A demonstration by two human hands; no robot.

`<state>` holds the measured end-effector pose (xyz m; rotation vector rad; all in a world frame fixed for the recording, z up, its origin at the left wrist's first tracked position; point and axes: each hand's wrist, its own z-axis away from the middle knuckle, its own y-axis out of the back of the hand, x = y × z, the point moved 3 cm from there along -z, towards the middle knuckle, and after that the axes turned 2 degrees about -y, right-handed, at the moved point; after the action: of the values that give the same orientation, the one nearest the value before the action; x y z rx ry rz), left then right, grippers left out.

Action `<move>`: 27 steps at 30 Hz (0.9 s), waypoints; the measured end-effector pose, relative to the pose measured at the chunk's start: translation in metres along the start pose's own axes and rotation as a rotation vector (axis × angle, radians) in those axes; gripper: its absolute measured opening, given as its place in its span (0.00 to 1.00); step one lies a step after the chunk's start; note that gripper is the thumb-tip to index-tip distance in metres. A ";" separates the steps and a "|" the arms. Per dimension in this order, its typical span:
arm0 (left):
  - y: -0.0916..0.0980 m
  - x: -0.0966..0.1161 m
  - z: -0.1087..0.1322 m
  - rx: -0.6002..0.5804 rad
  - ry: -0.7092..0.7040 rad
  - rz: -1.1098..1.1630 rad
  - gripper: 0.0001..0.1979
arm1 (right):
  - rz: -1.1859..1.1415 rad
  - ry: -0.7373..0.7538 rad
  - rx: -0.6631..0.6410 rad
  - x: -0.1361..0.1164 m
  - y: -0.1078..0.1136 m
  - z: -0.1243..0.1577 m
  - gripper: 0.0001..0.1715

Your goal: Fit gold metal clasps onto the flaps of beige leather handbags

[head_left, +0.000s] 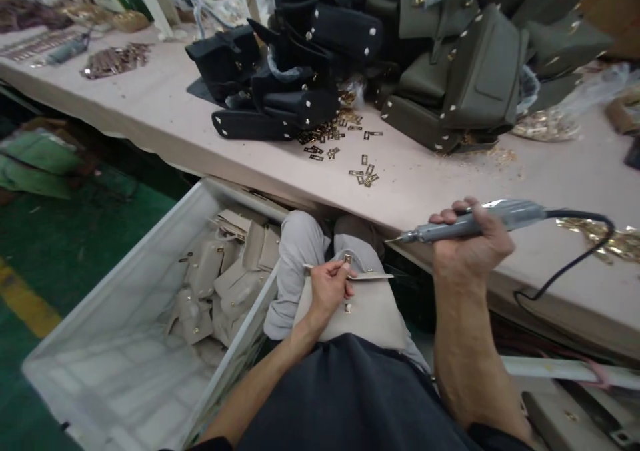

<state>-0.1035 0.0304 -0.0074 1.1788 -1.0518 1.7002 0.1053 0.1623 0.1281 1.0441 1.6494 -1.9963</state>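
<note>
A beige handbag (370, 314) lies across my lap, its flap edge-on towards me. My left hand (331, 288) pinches the flap near its middle, close to a small gold metal plate (348, 259). Just below the fingers, a small metal fitting shows on the bag's front. Raised to the right over the table edge, my right hand (467, 238) is wrapped round a grey electric screwdriver (515, 214). Its thin bit points left, above and apart from the bag. A dark cable runs from the tool's back end.
Black handbags (280, 84) and olive handbags (480, 71) are piled on the table (280, 164). Loose gold plates (367, 174) lie before them, with more gold pieces (600, 234) at right. A white bin (125, 284) holding beige bags (240, 271) stands to my left.
</note>
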 end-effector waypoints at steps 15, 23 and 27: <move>0.004 0.005 0.007 0.016 0.033 -0.018 0.17 | 0.186 0.067 -0.099 0.073 -0.037 0.069 0.17; 0.004 0.007 0.007 0.000 0.045 -0.029 0.17 | 0.212 0.069 -0.101 0.080 -0.036 0.074 0.18; 0.005 0.010 0.008 0.006 0.037 -0.035 0.16 | 0.227 0.074 -0.089 0.083 -0.034 0.074 0.18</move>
<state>-0.1078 0.0230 0.0027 1.1591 -0.9989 1.6927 0.0034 0.1165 0.0957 1.2258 1.5627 -1.7427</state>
